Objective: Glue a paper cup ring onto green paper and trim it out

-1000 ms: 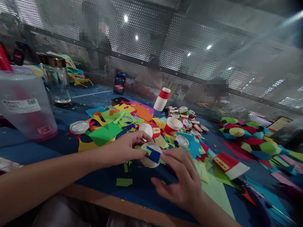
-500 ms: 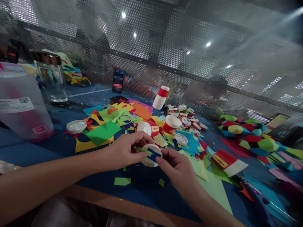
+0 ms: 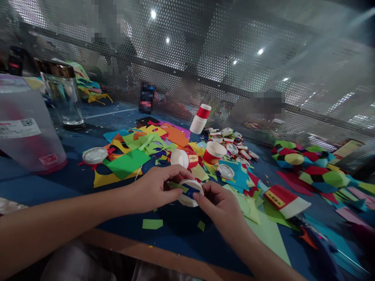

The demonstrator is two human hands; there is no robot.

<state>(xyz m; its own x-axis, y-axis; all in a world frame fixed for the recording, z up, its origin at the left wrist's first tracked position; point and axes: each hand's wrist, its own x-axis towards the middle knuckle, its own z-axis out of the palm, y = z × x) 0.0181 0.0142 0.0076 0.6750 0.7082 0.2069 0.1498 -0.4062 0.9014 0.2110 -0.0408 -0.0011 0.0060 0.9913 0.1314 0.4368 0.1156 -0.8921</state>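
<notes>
In front of me, above the table's near edge, I hold a round white disc with a raised rim [image 3: 190, 200], which looks like a cut-off paper cup bottom. A dark blue paper strip [image 3: 189, 190] with a green piece at its left end lies across it. My left hand [image 3: 159, 186] pinches the left side, thumb on the green end. My right hand [image 3: 219, 201] grips the right rim, its thumb on the blue strip. The fingers behind the disc are partly hidden. Just beyond, a red and white paper cup [image 3: 182, 159] lies tipped over beside an upright cup [image 3: 215, 153].
Coloured paper scraps [image 3: 129, 160] cover the middle of the table. A stack of cups [image 3: 200, 119] stands behind them, near a heap of cut cup bottoms [image 3: 234, 146]. Left are a glass jar [image 3: 66, 97] and a plastic tub [image 3: 26, 128]; right are scissors [image 3: 319, 238] and paper models [image 3: 319, 177].
Both hands keep their hold on the disc. The blue strip now looks flatter across its face. The view has shifted slightly.
</notes>
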